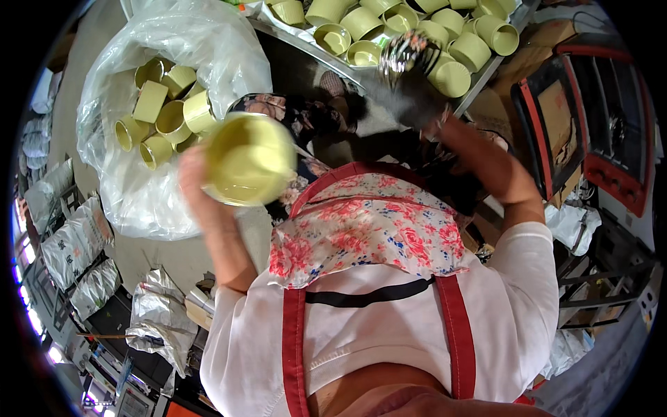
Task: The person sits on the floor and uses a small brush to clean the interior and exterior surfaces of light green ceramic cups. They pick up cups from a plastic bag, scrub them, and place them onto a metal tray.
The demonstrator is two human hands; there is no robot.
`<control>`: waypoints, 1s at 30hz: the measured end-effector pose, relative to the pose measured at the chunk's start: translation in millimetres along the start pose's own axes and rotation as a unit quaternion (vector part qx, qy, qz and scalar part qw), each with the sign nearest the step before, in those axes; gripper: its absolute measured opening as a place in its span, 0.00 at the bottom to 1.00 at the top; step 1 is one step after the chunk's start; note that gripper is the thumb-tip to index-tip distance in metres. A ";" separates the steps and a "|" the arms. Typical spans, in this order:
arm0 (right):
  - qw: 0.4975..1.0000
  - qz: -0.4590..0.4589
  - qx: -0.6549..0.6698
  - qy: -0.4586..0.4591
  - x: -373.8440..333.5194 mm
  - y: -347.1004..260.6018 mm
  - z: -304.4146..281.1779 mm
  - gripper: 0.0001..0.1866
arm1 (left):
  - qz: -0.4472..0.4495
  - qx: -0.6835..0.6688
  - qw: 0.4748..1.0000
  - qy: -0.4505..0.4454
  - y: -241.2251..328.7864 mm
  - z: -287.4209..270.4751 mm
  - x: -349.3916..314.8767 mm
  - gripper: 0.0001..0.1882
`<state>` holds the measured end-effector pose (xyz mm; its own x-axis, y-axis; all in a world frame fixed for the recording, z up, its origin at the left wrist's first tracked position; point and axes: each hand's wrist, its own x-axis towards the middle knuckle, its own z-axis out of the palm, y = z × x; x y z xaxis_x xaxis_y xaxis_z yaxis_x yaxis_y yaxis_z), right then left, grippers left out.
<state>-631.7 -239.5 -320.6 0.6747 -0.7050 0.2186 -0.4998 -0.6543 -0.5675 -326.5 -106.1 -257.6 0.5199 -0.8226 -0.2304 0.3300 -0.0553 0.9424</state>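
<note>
My bare left hand (pixel 196 182) grips a pale yellow-green cup (pixel 253 163) by its side, its wide mouth turned up toward me. Both are smeared by motion. Beyond them, an open clear plastic bag (pixel 233 59) holds several similar cups (pixel 151 102). My right hand (pixel 410 97), in a dark glove, reaches to the near edge of a table heaped with more such cups (pixel 471 52). Something shiny, dark and silvery (pixel 408 54) shows at its fingers. Blur hides whether that is part of the glove or a held thing.
The metal table edge (pixel 479 90) runs across the top right. At the right stand a cardboard box (pixel 538 55) and a black and red metal frame (pixel 587 132). White and silvery sacks (pixel 160 313) lie at the left. A floral apron (pixel 375 229) covers my lap.
</note>
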 end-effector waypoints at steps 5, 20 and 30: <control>0.858 0.239 -0.307 -0.335 1.3 166.5 36.8 0.13 | 0.185 0.080 0.952 0.230 48.4 -41.6 24.3 0.18; 0.911 0.327 -0.235 -0.090 -6.1 188.0 54.2 0.22 | 0.102 0.096 0.984 -0.108 -2.7 51.9 38.1 0.10; 0.947 0.046 0.199 -0.247 -15.3 -21.5 -48.0 0.16 | 0.305 0.287 0.741 -0.525 -19.0 148.8 11.7 0.37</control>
<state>-657.4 -227.8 -273.6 0.8596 -0.4749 -0.1887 -0.3903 -0.3718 -0.8423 -444.0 -198.9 -242.1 -0.5639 -0.7645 0.3123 -0.2602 0.5233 0.8114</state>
